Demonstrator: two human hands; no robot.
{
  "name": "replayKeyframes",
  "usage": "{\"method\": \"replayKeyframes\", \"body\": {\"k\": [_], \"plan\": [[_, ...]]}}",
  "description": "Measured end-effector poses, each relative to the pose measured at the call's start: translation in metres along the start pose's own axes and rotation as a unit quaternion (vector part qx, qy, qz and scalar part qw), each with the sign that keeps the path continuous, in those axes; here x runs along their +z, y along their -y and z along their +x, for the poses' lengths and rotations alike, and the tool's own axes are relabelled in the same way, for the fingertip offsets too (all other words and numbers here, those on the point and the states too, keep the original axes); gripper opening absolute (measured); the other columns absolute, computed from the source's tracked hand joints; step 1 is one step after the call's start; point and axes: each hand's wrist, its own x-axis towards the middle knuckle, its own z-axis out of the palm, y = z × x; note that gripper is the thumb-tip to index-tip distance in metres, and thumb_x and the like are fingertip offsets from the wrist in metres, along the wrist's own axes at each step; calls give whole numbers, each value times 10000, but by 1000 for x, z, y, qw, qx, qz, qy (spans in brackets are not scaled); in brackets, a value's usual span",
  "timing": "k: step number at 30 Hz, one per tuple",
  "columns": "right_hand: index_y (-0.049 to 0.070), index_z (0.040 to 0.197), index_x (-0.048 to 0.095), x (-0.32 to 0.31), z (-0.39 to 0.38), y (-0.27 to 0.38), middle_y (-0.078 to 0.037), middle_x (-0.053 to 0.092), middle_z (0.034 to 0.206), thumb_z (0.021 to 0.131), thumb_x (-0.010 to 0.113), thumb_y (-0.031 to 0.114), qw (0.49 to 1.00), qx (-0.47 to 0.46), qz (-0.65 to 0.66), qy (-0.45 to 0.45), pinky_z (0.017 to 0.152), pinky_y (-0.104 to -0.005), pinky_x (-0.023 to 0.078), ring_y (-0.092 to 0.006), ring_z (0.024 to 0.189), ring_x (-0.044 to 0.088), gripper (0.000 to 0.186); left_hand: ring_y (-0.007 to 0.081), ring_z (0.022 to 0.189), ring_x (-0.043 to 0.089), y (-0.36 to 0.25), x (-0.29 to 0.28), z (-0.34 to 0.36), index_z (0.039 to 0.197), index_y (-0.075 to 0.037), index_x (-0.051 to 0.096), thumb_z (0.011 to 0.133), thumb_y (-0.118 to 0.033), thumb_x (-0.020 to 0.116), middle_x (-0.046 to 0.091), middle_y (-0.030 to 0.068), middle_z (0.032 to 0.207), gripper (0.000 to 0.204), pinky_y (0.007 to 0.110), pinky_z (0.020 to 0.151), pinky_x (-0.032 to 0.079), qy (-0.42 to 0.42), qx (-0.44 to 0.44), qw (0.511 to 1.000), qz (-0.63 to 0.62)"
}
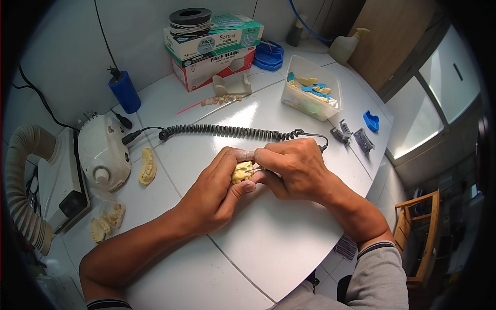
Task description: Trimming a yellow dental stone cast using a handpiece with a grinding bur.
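Note:
My left hand [213, 188] is closed around a small yellow plaster dental model [241, 173], fingers above it and thumb below. Dust whitens the fingertips. My right hand [298, 168] grips a rotary handpiece, whose thin metal tip [257, 169] meets or nearly meets the model's right side. Most of the handpiece body is hidden in the fist. A coiled black cord [227, 132] runs from behind the right hand to a white control unit [105, 152] on the left. Another yellow dental model [148, 166] lies beside that unit.
A ribbed hose [23, 181] curves at far left, near more dental casts [101, 230]. Stacked boxes [214, 64] with a wire spool [190, 20] stand at the back. A plastic tub [289, 95] of model pieces and grey parts [363, 140] sit right. The table edge curves at right.

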Motion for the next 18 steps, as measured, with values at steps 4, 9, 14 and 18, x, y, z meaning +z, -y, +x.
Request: {"method": "replayKeyframes", "body": {"k": [4, 9, 14, 18], "plan": [[131, 834, 614, 0, 0, 0, -8, 609, 664, 985, 735, 454, 1000, -3, 0, 1, 458, -385, 429, -224, 533, 624, 376, 333, 1096, 658, -1, 0, 0, 1368, 28, 524, 1089, -123, 611, 593, 197, 1229, 330, 431, 961, 524, 1, -10, 1000, -6], [130, 869, 658, 0, -1, -2, -9, 615, 662, 968, 755, 435, 1000, -4, 7, 6, 459, -385, 436, -227, 531, 626, 335, 328, 1090, 659, 0, 0, -1, 1369, 30, 518, 1090, -108, 595, 592, 197, 1223, 321, 431, 958, 524, 3, -10, 1000, -12], [130, 878, 665, 0, -1, -2, -15, 621, 666, 961, 760, 419, 1000, -2, 10, 9, 463, -391, 444, -236, 540, 636, 316, 320, 1084, 658, 1, 1, -1, 1370, 28, 517, 1093, -121, 598, 591, 195, 1217, 324, 425, 952, 522, 5, -16, 1000, -25], [127, 888, 649, 1, -1, -2, -19, 632, 683, 951, 763, 405, 1000, -4, 18, 3, 471, -400, 454, -251, 555, 648, 307, 321, 1087, 656, -2, 0, -1, 1364, 28, 522, 1093, -128, 606, 593, 193, 1219, 323, 426, 953, 519, 7, -27, 999, -31]]}}
